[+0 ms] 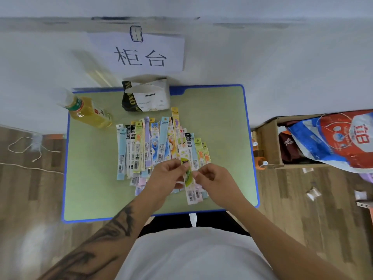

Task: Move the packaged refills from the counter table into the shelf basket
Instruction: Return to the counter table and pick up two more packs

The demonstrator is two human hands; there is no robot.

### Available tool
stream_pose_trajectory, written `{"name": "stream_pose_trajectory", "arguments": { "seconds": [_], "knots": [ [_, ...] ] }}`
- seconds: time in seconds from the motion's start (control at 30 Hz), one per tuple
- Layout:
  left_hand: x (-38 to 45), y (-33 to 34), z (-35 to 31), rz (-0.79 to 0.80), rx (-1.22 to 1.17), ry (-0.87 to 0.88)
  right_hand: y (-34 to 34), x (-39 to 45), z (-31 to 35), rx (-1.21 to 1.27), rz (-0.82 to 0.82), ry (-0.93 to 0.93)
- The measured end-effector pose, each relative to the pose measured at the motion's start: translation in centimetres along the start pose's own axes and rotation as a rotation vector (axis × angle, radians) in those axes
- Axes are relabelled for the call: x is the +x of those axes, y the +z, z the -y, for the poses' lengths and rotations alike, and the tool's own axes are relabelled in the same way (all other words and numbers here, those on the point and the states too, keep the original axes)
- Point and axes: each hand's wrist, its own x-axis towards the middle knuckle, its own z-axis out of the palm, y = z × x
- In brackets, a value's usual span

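Head view: you look straight down on a green counter table (222, 122) with a blue rim.
Refill packs: roughly two dozen long narrow packaged refills (145, 146) lie side by side and overlapping in the middle of the table; the overlap blocks an exact count.
Held pack: one green-printed refill pack (188, 176) sits between your hands, just above the near end of the pile.
Left hand: your left hand (167, 174) has its fingers curled, thumb and fingertips pinching the pack's left edge.
Right hand: your right hand (212, 176) mirrors it, fingers curled and pinching the right edge.
Forearms: both reach in from the near edge, converging over the table.
Other things: one tea bottle (88, 112) lying at far left, one opened paper bag (147, 96) at the far edge, one paper sign (141, 51) on the wall, one cardboard box (268, 142) to the right.
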Motion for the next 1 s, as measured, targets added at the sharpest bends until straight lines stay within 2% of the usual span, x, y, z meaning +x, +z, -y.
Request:
{"name": "stream_pose_trajectory", "arguments": {
  "seconds": [0.13, 0.27, 0.33, 0.43, 0.6, 0.7, 0.83, 1.0],
  "knots": [
    [-0.7, -0.3, 0.9, -0.093, 0.044, -0.021, 0.0, 3.6, -2.0, -0.246, -0.18, 0.097],
    [-1.5, -0.2, 1.7, -0.09, 0.049, -0.064, 1.2, 6.3, -2.9, -0.558, -0.141, 0.233],
    [-1.5, -0.3, 2.1, -0.088, 0.043, -0.083, 1.7, 6.8, -2.8, -0.578, -0.139, 0.243],
    [-0.9, -0.6, 2.5, -0.07, 0.033, -0.108, 1.9, 6.9, -2.5, -0.425, -0.143, 0.263],
    [0.4, -1.6, 1.4, 0.001, 0.034, -0.132, 1.3, 5.3, -2.2, -0.014, -0.22, 0.217],
    [0.9, -1.6, 0.2, 0.022, 0.08, -0.089, 0.4, 2.8, -1.8, 0.243, -0.266, 0.175],
    [0.0, 0.4, -1.3, 0.099, 0.127, 0.014, -1.4, -1.1, -2.2, 0.355, -0.287, 0.083],
    [-3.6, 6.6, -1.7, 0.243, 0.13, 0.129, -4.8, -7.3, -4.4, 0.464, -0.377, -0.017]
  ]
}}
